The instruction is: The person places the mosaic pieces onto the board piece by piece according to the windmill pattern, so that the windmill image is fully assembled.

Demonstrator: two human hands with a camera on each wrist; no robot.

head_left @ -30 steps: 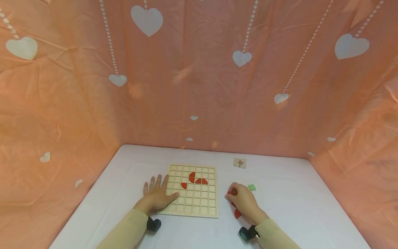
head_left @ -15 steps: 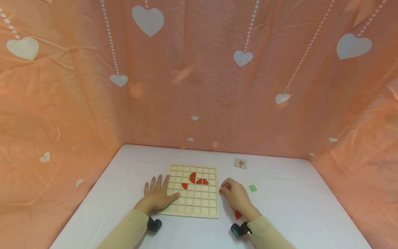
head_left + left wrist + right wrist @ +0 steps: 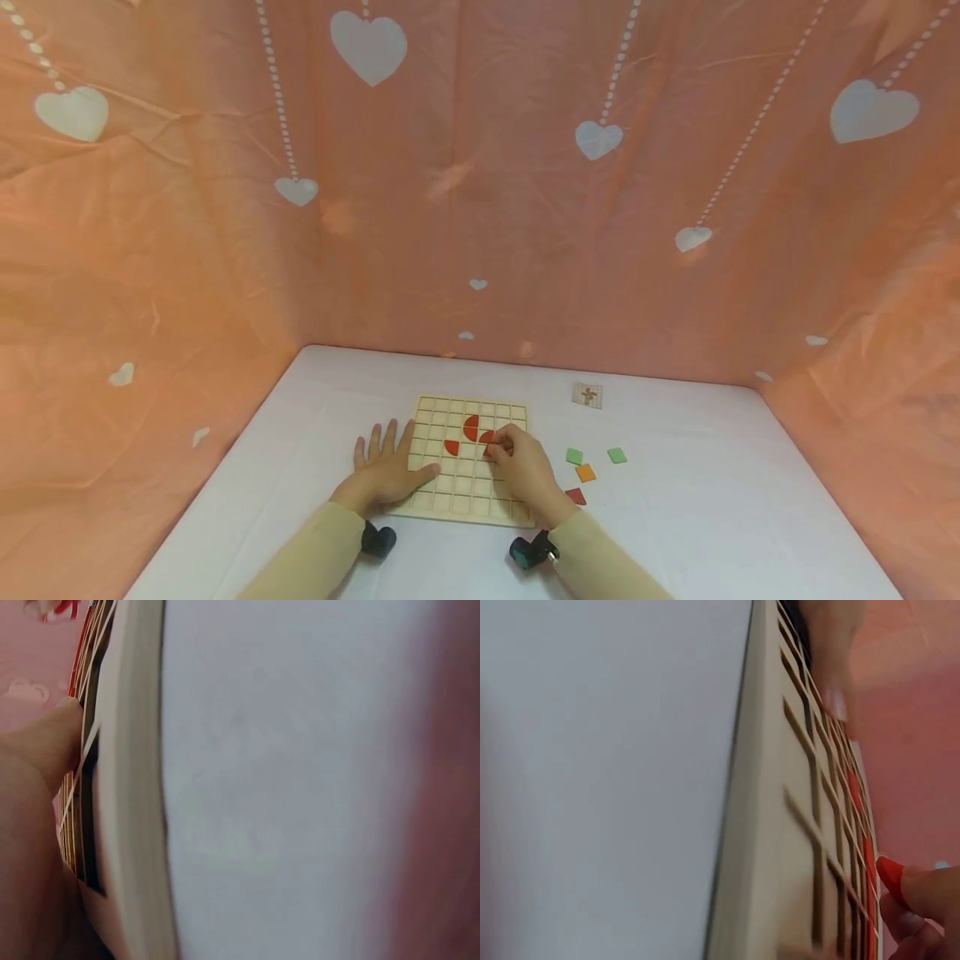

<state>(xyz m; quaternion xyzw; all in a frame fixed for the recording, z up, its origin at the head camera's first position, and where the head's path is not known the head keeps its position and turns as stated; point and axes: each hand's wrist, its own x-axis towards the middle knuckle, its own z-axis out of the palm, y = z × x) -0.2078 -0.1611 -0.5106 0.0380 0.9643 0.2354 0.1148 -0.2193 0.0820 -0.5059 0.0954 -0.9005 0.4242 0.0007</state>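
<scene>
A wooden grid board (image 3: 453, 503) lies on the white table, with several red quarter-circle tiles (image 3: 471, 427) in its cells. One red tile (image 3: 452, 447) sits apart, toward the left. My left hand (image 3: 384, 481) rests with fingers spread along the board's left side, its thumb across the front-left cells. Over the right part of the board, my right hand (image 3: 527, 472) pinches a red quarter-circle tile (image 3: 890, 879) between thumb and fingers. In the right wrist view that tile is tilted close over the grid. The fingers partly cover the red tiles beneath them.
Right of the board lie two green square tiles (image 3: 574, 456), an orange square tile (image 3: 586, 472) and a red tile (image 3: 576, 497). Behind them is a small pattern card (image 3: 588, 395) with a pinwheel figure. An orange curtain (image 3: 480, 208) with hearts surrounds the table.
My right hand has moved left from the loose tiles to above the board, carrying a red tile. Loose tiles it had covered now show. My left hand stays in place on the board.
</scene>
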